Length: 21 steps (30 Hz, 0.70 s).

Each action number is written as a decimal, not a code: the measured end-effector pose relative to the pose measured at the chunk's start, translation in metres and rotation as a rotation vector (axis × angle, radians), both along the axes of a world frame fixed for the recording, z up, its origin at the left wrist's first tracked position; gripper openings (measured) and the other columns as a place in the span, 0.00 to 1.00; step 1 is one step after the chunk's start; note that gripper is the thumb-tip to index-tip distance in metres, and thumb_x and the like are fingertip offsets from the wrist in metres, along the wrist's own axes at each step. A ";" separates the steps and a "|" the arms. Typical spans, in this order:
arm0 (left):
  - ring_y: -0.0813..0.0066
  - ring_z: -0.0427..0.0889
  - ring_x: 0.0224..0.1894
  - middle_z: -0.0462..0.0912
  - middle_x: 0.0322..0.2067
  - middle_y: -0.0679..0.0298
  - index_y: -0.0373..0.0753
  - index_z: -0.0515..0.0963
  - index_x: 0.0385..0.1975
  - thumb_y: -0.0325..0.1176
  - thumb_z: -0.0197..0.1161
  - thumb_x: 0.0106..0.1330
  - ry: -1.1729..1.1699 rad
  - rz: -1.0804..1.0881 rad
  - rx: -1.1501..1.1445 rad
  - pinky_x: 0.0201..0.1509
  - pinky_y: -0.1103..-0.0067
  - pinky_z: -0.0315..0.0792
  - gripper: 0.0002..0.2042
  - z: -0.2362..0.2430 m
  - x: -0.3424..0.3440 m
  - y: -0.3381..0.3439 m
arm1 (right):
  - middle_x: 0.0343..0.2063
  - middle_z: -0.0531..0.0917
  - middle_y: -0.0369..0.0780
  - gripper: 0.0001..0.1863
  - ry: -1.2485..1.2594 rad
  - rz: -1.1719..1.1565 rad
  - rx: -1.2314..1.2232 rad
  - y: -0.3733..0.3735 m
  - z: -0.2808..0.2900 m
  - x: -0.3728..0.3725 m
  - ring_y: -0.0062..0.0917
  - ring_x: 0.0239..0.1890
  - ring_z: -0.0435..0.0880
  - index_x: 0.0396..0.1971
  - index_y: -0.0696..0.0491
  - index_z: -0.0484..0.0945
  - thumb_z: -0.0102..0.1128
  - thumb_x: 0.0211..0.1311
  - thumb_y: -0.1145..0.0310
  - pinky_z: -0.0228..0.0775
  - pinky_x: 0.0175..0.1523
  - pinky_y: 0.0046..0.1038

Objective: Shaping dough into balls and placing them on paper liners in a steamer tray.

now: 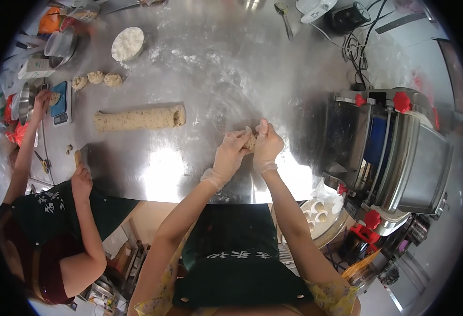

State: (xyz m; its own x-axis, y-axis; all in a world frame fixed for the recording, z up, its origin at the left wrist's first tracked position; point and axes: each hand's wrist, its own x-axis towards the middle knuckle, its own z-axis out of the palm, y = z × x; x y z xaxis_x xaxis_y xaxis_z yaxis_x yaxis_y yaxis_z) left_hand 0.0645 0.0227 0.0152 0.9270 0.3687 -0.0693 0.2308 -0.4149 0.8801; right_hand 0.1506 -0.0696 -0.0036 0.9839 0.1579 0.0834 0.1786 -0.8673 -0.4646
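Since the small speckled beige lump of dough [250,143] sits right between the two hands, over the near half of the shiny stainless-steel table [210,73], most of it is covered up and only a sliver shows. Going by that sliver, I'd call it light, soft and easy to dent, not really fragile but quick to take fingerprints. Might be a bit tacky too, though the thin clear plastic gloves [218,178] and the pale dusting on the steel probably help with that. Best place to hold it, imo, is around the sides with broad, gentle pressure; a hard pinch would likely squash it or tear a bit off.

As for the pose, the left hand [231,151] comes in from the left, fingers bent and closed on the dough's left side. The right hand [267,148] is up against the other side, fingers folded in and one digit sticking up toward the far edge. Can't tell whether it's really gripping or just bracing, tbh, because its inner side is hidden. Both forearms reach up from the lower edge and angle inward, so the wrists end up close together. Off to the left lies a thick speckled beige dough log [139,118], well apart from both hands.
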 end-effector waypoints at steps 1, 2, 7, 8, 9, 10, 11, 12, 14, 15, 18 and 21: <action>0.57 0.77 0.51 0.78 0.50 0.58 0.41 0.79 0.52 0.20 0.71 0.49 -0.027 -0.042 0.037 0.53 0.70 0.75 0.26 -0.002 -0.007 -0.004 | 0.18 0.80 0.42 0.17 0.012 -0.010 0.072 -0.001 0.000 -0.007 0.40 0.18 0.79 0.24 0.50 0.78 0.56 0.69 0.55 0.71 0.24 0.38; 0.56 0.77 0.51 0.78 0.50 0.57 0.40 0.78 0.53 0.20 0.71 0.48 -0.053 -0.085 0.073 0.55 0.70 0.74 0.27 -0.004 -0.014 -0.007 | 0.17 0.80 0.42 0.17 0.024 -0.021 0.144 -0.001 0.000 -0.012 0.40 0.17 0.79 0.24 0.50 0.78 0.56 0.69 0.55 0.70 0.23 0.38; 0.58 0.76 0.52 0.79 0.49 0.60 0.42 0.79 0.52 0.21 0.71 0.48 -0.063 -0.018 -0.060 0.57 0.68 0.73 0.26 -0.005 -0.011 -0.003 | 0.16 0.80 0.42 0.18 -0.207 0.026 0.083 -0.010 -0.009 -0.007 0.39 0.16 0.79 0.22 0.51 0.78 0.57 0.69 0.55 0.71 0.22 0.37; 0.58 0.76 0.52 0.79 0.49 0.61 0.43 0.79 0.51 0.21 0.71 0.47 0.004 0.021 -0.096 0.57 0.68 0.73 0.26 -0.007 -0.010 -0.002 | 0.16 0.80 0.41 0.18 -0.116 0.039 0.038 -0.011 -0.006 -0.010 0.38 0.16 0.79 0.22 0.51 0.77 0.58 0.68 0.56 0.71 0.22 0.37; 0.58 0.76 0.52 0.79 0.49 0.61 0.43 0.79 0.51 0.21 0.71 0.47 0.004 0.018 -0.096 0.57 0.68 0.73 0.26 -0.005 -0.010 -0.003 | 0.16 0.80 0.41 0.18 -0.116 0.035 0.038 -0.013 -0.004 -0.013 0.38 0.16 0.79 0.22 0.51 0.77 0.58 0.68 0.56 0.71 0.22 0.37; 0.58 0.76 0.53 0.78 0.50 0.61 0.43 0.78 0.53 0.22 0.71 0.48 -0.024 -0.070 -0.043 0.57 0.68 0.73 0.27 -0.002 -0.012 -0.004 | 0.16 0.80 0.41 0.16 -0.050 -0.012 0.041 -0.016 -0.001 -0.018 0.38 0.16 0.79 0.22 0.50 0.77 0.58 0.68 0.57 0.71 0.22 0.37; 0.58 0.75 0.54 0.78 0.51 0.61 0.43 0.78 0.54 0.22 0.71 0.48 -0.052 -0.157 0.010 0.57 0.68 0.74 0.28 0.000 -0.013 -0.005 | 0.17 0.80 0.40 0.15 0.015 -0.060 0.044 -0.018 -0.001 -0.021 0.37 0.16 0.79 0.23 0.50 0.77 0.59 0.67 0.58 0.71 0.22 0.36; 0.58 0.75 0.54 0.78 0.51 0.61 0.43 0.78 0.54 0.22 0.71 0.48 -0.053 -0.165 0.006 0.57 0.68 0.74 0.28 -0.001 -0.017 -0.007 | 0.17 0.80 0.40 0.15 0.015 -0.068 0.041 -0.020 -0.005 -0.024 0.37 0.16 0.79 0.23 0.50 0.77 0.59 0.67 0.58 0.71 0.22 0.36; 0.58 0.75 0.54 0.77 0.51 0.62 0.44 0.76 0.57 0.23 0.71 0.49 -0.018 -0.245 0.034 0.55 0.68 0.74 0.30 -0.004 -0.024 -0.009 | 0.16 0.80 0.41 0.16 -0.175 -0.057 0.000 -0.024 -0.015 -0.029 0.37 0.16 0.80 0.22 0.50 0.78 0.59 0.67 0.57 0.71 0.21 0.36; 0.58 0.75 0.54 0.77 0.51 0.62 0.44 0.76 0.57 0.23 0.71 0.49 -0.017 -0.249 0.035 0.55 0.68 0.74 0.30 -0.002 -0.023 -0.009 | 0.16 0.80 0.41 0.16 -0.174 -0.061 0.000 -0.024 -0.015 -0.029 0.37 0.16 0.80 0.22 0.50 0.78 0.59 0.67 0.57 0.71 0.21 0.36; 0.59 0.75 0.53 0.76 0.52 0.65 0.45 0.75 0.57 0.25 0.73 0.48 0.112 0.014 -0.239 0.53 0.68 0.76 0.31 0.001 -0.019 -0.010 | 0.16 0.80 0.41 0.16 -0.246 -0.065 0.022 -0.025 -0.009 -0.030 0.38 0.17 0.80 0.21 0.50 0.78 0.60 0.66 0.57 0.71 0.22 0.36; 0.58 0.76 0.53 0.75 0.52 0.63 0.44 0.74 0.58 0.25 0.73 0.49 0.095 -0.205 0.008 0.52 0.70 0.76 0.31 0.000 -0.028 -0.013 | 0.16 0.80 0.41 0.14 -0.015 -0.099 -0.068 -0.028 0.005 -0.040 0.38 0.17 0.80 0.21 0.50 0.79 0.62 0.65 0.60 0.71 0.22 0.35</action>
